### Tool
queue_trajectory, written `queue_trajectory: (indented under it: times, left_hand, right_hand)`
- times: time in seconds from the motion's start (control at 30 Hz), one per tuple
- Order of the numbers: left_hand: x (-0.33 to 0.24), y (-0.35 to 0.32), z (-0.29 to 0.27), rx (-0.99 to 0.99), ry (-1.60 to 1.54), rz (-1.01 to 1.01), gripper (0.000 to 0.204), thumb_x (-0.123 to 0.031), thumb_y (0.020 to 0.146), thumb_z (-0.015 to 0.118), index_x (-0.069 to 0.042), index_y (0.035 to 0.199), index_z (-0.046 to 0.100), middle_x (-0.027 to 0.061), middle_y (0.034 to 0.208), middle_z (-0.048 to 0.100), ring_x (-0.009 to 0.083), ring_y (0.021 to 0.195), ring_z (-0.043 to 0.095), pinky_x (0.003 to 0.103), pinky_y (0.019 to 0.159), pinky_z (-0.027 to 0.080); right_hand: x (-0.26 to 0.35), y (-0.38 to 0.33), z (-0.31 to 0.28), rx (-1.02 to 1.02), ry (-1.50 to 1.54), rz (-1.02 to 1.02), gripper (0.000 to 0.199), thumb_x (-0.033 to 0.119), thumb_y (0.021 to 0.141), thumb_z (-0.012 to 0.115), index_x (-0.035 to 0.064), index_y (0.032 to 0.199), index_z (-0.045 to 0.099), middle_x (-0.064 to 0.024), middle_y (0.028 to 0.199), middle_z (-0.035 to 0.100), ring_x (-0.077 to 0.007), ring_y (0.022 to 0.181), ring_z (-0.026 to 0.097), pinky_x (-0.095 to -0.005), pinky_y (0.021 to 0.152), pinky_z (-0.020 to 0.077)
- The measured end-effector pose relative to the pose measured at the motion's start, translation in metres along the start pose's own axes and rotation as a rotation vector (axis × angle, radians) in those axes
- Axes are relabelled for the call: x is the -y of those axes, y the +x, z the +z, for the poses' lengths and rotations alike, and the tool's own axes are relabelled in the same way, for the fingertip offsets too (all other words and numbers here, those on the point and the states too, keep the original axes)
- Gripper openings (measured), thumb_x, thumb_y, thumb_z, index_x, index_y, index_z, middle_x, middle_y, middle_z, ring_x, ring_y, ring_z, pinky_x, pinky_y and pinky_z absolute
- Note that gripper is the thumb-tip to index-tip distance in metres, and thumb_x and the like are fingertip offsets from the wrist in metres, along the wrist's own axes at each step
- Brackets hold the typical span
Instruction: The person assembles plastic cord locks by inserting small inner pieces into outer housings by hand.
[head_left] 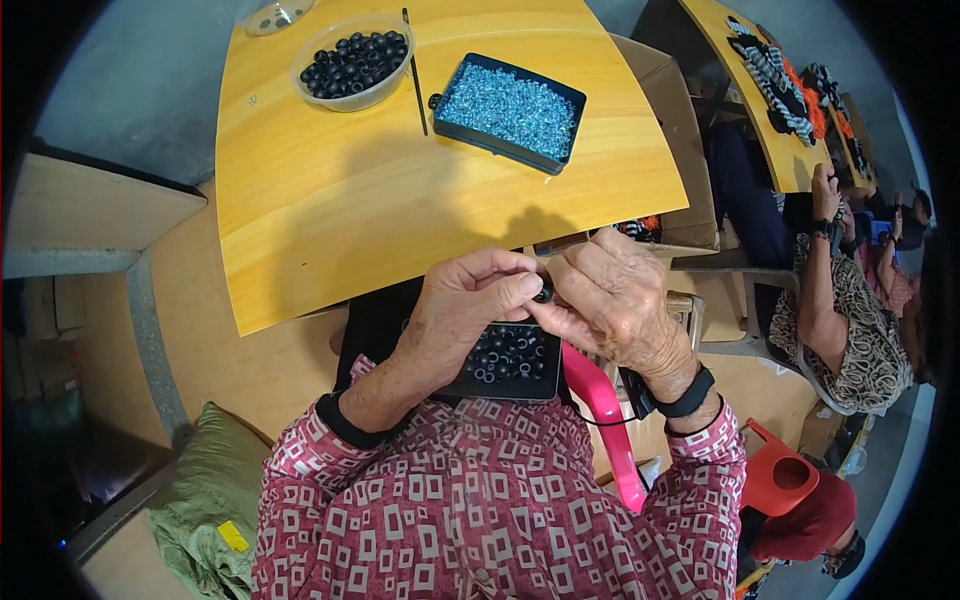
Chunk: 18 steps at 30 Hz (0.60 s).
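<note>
Most of the small black ring-shaped bead point(544, 294) is hidden – only a sliver shows btw the fingertips, so its hole and any thread can't be made out. The left hand point(462, 305) pinches it w/ thumb and forefinger pressed together; the right hand point(612, 300) closes on the same bead from the other side, fingers curled, tips touching the left's. Both hands hover just past the near edge of the curved yellow wooden table point(330, 210), above a shallow black tray of black ring beads point(508, 355) on the lap, which is partly covered by the left wrist. A bright pink plastic strip point(605, 420) runs down under the right wrist, its lower end lost against the patterned sleeve. Far side of the table: a clear plastic bowl of black beads point(352, 60), a thin dark rod point(414, 70) just beside it, and a black rectangular tray of small silvery-blue pieces point(508, 108) – all well apart from the hands, w/ a broad bare stretch of tabletop btw. To the right, another person's arm point(822, 290) is cut off at the rim, near a second table.
</note>
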<state>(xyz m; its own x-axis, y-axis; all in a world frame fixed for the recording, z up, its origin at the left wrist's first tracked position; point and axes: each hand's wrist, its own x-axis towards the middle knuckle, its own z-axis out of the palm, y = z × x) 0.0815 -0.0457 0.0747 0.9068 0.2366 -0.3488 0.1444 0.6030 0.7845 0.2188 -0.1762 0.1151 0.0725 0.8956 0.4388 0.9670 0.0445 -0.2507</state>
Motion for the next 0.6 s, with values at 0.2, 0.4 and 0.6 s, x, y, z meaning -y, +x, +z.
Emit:
queue_trajectory:
  times: [0.2, 0.4, 0.6]
  left_hand:
    - [-0.0007, -0.0002, 0.0025, 0.022, -0.031, 0.058, 0.023, -0.009, 0.088, 0.065, -0.001, 0.108, 0.062, 0.0007, 0.086, 0.065, 0.0049, 0.076, 0.059, 0.019, 0.071, 0.049]
    - [0.0061, 0.0016, -0.0008, 0.024, 0.045, 0.110, 0.021, -0.008, 0.088, 0.064, 0.000, 0.108, 0.062, -0.0001, 0.085, 0.064, 0.0047, 0.077, 0.058, 0.019, 0.072, 0.048]
    - [0.0025, -0.0025, 0.0020, 0.040, -0.009, 0.064, 0.022, -0.015, 0.091, 0.062, -0.002, 0.109, 0.061, -0.0018, 0.086, 0.062, 0.0047, 0.079, 0.058, 0.020, 0.073, 0.049]
  right_hand:
    - [0.0014, -0.0005, 0.0019, 0.001, 0.021, -0.021, 0.023, 0.018, 0.065, 0.076, 0.0057, 0.075, 0.060, -0.0045, 0.071, 0.049, -0.0207, 0.067, 0.052, -0.0315, 0.056, 0.0467]
    - [0.0051, -0.0027, 0.0043, 0.001, -0.004, -0.002, 0.021, 0.014, 0.064, 0.075, 0.0048, 0.074, 0.059, -0.0046, 0.072, 0.050, -0.0207, 0.066, 0.052, -0.0321, 0.057, 0.0467]
    - [0.0060, -0.0032, 0.0004, -0.017, 0.032, 0.012, 0.020, 0.013, 0.065, 0.075, 0.0045, 0.072, 0.059, -0.0053, 0.070, 0.050, -0.0209, 0.064, 0.052, -0.0323, 0.056, 0.0452]
